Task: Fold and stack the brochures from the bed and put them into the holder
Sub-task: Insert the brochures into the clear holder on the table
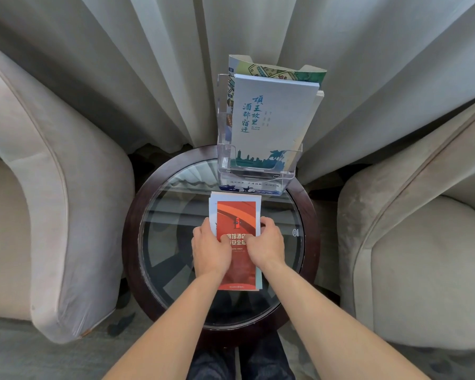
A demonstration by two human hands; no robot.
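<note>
A stack of folded brochures (237,212), with a red-orange cover on top, lies over the round glass table (176,215). My left hand (210,249) grips its left edge and my right hand (268,242) grips its right edge, thumbs over the cover. Behind it, at the table's far edge, stands a clear acrylic holder (258,171). A pale blue-grey brochure (272,119) with blue writing stands upright in the holder, and an illustrated map brochure (274,69) sticks out behind it.
A beige armchair (39,201) flanks the table on the left and another armchair (422,242) on the right. Grey curtains (148,64) hang close behind the holder. The table has a dark wooden rim (132,229). My legs show below the table.
</note>
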